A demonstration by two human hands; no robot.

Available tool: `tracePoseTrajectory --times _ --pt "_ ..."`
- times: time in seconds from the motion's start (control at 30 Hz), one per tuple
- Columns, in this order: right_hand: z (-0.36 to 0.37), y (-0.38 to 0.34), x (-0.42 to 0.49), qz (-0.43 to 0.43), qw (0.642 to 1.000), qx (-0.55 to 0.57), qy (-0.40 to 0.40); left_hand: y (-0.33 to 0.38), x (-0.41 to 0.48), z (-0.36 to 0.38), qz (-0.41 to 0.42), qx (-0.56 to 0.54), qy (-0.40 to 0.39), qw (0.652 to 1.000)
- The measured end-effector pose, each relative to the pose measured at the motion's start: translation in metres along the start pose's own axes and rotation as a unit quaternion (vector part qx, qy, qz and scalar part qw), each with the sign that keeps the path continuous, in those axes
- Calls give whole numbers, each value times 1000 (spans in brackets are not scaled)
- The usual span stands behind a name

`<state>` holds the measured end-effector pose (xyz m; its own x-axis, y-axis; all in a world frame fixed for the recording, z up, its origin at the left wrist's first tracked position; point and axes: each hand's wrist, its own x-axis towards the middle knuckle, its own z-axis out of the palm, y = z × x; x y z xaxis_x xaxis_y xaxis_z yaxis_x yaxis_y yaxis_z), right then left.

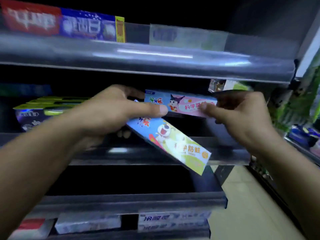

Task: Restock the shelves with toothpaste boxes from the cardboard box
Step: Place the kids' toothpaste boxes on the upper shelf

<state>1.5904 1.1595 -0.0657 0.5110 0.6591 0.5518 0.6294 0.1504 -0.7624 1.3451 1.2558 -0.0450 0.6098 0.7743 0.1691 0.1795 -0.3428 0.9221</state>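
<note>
At the upper left of the frame, the top shelf [138, 56] holds a red box [31, 18] and a blue box [86, 26] side by side behind its clear rail. On the middle shelf [121, 153], at the left, sits a row of purple-and-lime boxes [34, 111] lying flat. My left hand [112, 115] is at centre frame, gripping a blue-and-green toothpaste box [169, 142] by its upper end, thumb stretched across the top and fingertips curled beneath. The box tilts down to the right, out in front of the middle shelf's edge. Just above it is a pink toothpaste box [181, 104], level, inside the middle shelf's opening. My right hand [242, 118] pinches its right end, thumb on the front face and fingers over the top. I can't tell whether the left fingers also touch its left end. Along the bottom, the lowest shelf [121, 201] carries white boxes [88, 222], too blurred to read.
</note>
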Motion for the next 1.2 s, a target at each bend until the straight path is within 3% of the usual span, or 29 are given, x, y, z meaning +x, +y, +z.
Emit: tracePoseTrajectory --times 0.23,0.5,0.73,0.8,0.87,0.93,0.97,1.07,1.13,1.2 --pt "8 26 24 -24 999 -26 -29 -21 13 -1 19 58 -6 998" --pt "10 37 30 13 996 -69 -57 -21 18 -1 -68 79 10 994" --pt "11 26 22 8 984 -162 -75 -19 11 2 -58 57 32 996" --pt "4 19 14 -9 982 -184 -50 -19 8 0 -42 32 44 998" --pt "-4 13 4 -79 979 -186 22 -18 6 -1 -16 -6 73 997" --pt "-11 12 -7 -129 978 -150 73 -16 7 -1 9 -44 122 992" --pt "-13 11 -12 -115 987 -96 59 -14 9 1 16 -57 148 987" --pt "-12 3 -23 18 987 144 -74 -6 15 13 34 -79 195 977" --pt "-13 -1 -21 64 968 210 -119 -1 22 25 43 -84 222 971" --pt "-12 -2 -14 69 966 224 -112 2 29 36 51 -78 254 963"
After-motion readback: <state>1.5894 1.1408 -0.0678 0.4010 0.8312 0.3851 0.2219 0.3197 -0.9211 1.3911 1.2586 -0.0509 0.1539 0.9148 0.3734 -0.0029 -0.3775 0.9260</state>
